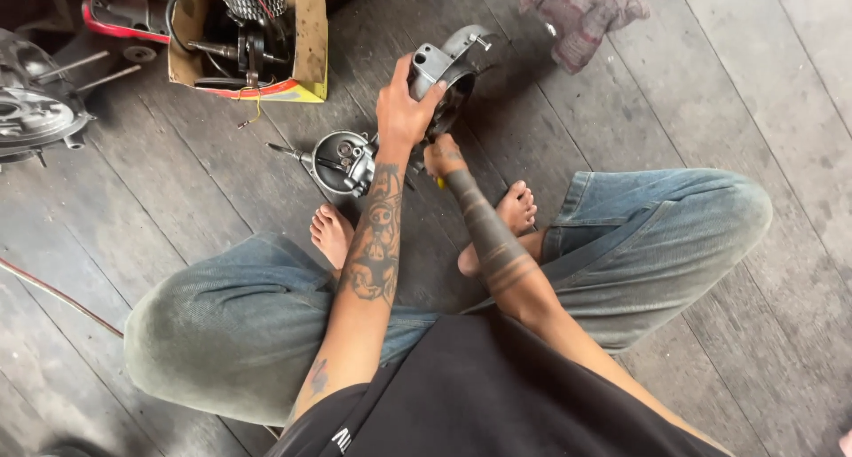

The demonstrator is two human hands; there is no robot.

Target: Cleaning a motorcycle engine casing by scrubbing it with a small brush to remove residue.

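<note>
Head view: hand (404, 111) grips curved metal housing (448, 66).

Small-engine repair workshop, floor-level. Worn grey plank floor (710, 66), oil-stained. Stripped metal engine housing (31, 102) at left, carburettor-like part (342, 161) loose on the boards, cardboard box (306, 40) stuffed with engine parts and wiring, grimy rag (581, 9) nearby. No bench, everything spread on the floor.
</note>
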